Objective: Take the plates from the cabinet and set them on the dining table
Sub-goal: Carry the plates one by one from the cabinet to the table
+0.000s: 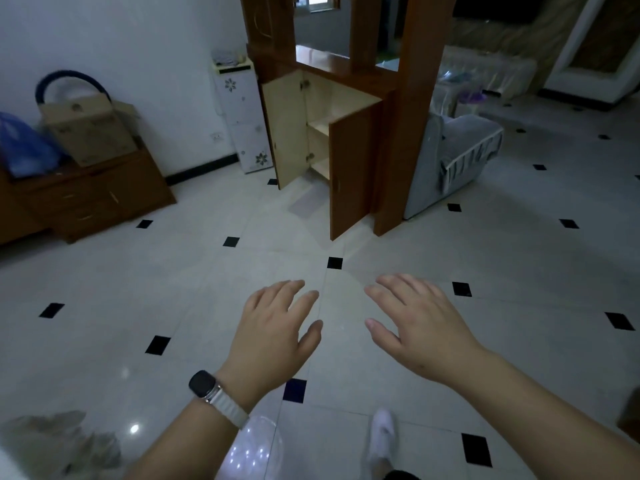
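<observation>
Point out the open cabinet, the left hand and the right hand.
cabinet (349, 188): head view, on the outer face of its open right door.
left hand (273, 336): head view, middle of the back of the hand.
right hand (424, 327): head view, middle of the back of the hand.

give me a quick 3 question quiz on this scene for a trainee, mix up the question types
1. True or false: both doors of the cabinet stand open.
2. Which wrist wears the watch? A) left B) right C) neither
3. Fill in: the left hand and right hand are holding ____.

Key
1. True; the shelves inside show, and no plates can be seen on the visible parts.
2. A.
3. Nothing; both hands are open, palms down, above the tiled floor, apart from the cabinet.
</observation>
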